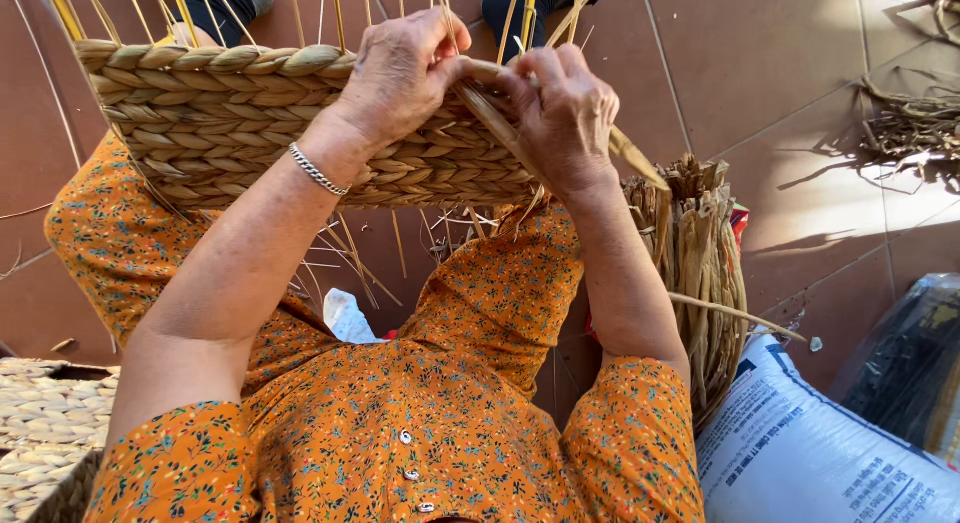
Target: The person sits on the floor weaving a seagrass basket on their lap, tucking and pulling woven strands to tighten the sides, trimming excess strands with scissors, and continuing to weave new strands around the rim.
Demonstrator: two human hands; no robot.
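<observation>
1. A half-woven basket (230, 123) rests across the person's knees, near the top of the view, above the orange flowered clothing.
2. Its wall is built of thick, twisted straw-coloured strands laid in horizontal rows, with a fat braided rim along the upper edge.
3. Thin pale stakes (335, 13) stand up out of the rim, and more loose ends hang below the basket's lower edge.
4. The weave looks dry and matt, golden tan in the sun, darker in the gaps between rows.
5. The left hand (400, 73) lies curled over the rim, fingers bent down on the weave and thumb pressed towards the other hand; a silver bracelet (318, 170) sits on its wrist.
6. The right hand (565, 113) is closed around a flat strand (630, 155), pinching it against the basket's wall at the working end; the strand's free end sticks out to the right past the wrist.
7. The two hands touch each other at the rim.
8. A bundle (700, 273) of dried strands stands just beside the right forearm, on the tiled floor (780, 103).
9. A white printed sack (810, 453) lies at the lower right, next to the bundle.
10. Another woven piece (45, 423) shows at the lower left corner.
</observation>
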